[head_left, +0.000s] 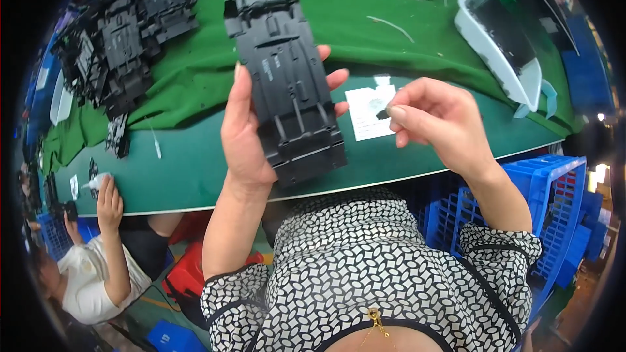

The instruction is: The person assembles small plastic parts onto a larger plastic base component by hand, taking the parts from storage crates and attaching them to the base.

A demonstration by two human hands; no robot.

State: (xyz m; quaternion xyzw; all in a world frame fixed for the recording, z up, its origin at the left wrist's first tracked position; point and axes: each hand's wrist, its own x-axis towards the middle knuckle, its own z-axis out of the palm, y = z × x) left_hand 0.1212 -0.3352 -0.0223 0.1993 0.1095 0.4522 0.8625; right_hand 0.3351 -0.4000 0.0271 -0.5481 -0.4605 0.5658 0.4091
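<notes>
My left hand (pixel 244 133) is wrapped round a long black plastic chassis part (pixel 287 85), like the underside of a toy car, and holds it up over the table edge. Its thumb lies along the left side and the fingertips show at the right side. To the right, my right hand (pixel 443 124) is closed in a pinch on a small black piece (pixel 383 114), too small to tell its kind. Behind that piece, a white printed paper (pixel 365 129) lies on the green table.
Many similar black chassis parts (pixel 124 39) are heaped at the far left on a green cloth (pixel 215 65). A white tray (pixel 466 23) with dark contents stands at the right. A blue crate (pixel 541 182) is beside me at the right. Another person (pixel 98 274) works at the left.
</notes>
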